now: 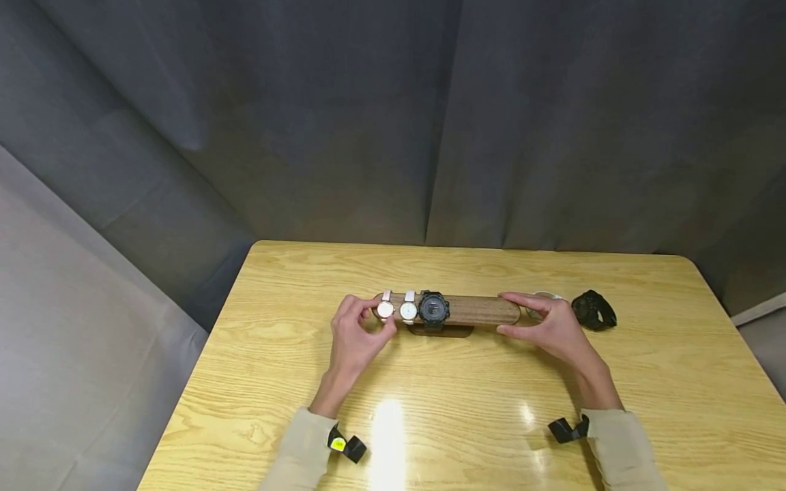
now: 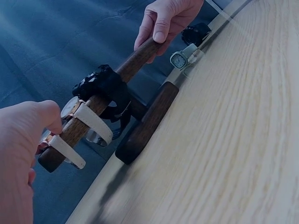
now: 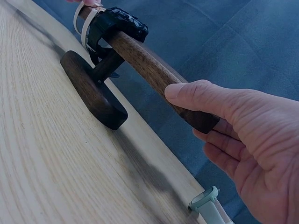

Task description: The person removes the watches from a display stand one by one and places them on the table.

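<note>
A dark wooden watch stand [image 1: 482, 310] has a horizontal bar on a short post, with a flat base [image 3: 91, 93] on the table. On the bar's left half sit a white-strapped wristwatch [image 1: 385, 309] at the end, a second white-strapped wristwatch [image 1: 408, 311] and a chunky black wristwatch [image 1: 433, 309]. My left hand [image 1: 357, 341] pinches the end wristwatch on the bar between thumb and fingers; its far side is partly hidden. The bar's other end is gripped by my right hand [image 1: 555, 329], thumb on the near side and fingers behind.
Beyond the right hand, a pale green wristwatch [image 2: 178, 59] and another black wristwatch [image 1: 593, 310] lie on the wooden table [image 1: 467, 423]. A dark curtain [image 1: 344, 136] hangs behind the table's far edge.
</note>
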The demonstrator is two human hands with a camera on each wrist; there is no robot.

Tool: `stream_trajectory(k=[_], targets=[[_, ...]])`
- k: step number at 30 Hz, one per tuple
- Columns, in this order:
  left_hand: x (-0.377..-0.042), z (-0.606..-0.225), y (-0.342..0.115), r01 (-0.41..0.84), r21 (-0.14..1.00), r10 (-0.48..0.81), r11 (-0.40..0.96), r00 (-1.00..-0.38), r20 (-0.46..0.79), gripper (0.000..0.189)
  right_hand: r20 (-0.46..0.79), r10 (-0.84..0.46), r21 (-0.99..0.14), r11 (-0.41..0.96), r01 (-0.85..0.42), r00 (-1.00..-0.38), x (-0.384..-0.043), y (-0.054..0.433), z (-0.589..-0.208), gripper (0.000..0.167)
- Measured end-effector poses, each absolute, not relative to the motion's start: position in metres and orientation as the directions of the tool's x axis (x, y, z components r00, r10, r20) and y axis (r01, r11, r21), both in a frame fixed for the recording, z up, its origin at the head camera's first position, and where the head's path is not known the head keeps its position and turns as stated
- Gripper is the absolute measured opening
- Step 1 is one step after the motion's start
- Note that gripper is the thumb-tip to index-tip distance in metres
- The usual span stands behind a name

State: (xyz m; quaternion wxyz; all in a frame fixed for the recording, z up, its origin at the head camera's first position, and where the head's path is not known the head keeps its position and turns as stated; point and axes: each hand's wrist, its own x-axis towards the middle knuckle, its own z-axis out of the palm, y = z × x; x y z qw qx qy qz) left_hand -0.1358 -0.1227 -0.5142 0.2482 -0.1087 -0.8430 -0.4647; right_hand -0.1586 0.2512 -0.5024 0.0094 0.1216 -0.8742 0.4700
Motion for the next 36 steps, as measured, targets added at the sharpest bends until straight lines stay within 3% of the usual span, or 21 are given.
stream_trajectory(k=[14, 36], targets=[[-0.14, -0.512, -0.131, 0.369, 0.754, -0.07, 0.544, -0.875, 0.479, 0.028, 0.148, -0.221, -0.799, 0.547, -0.248, -0.964, -0.157, 0.251, -0.501, 0.057], [-0.149, -0.51, -0.158, 0.314, 0.768, -0.118, 0.558, -0.886, 0.448, 0.026, 0.097, -0.198, -0.839, 0.511, -0.188, -0.975, -0.158, 0.25, -0.501, 0.059]])
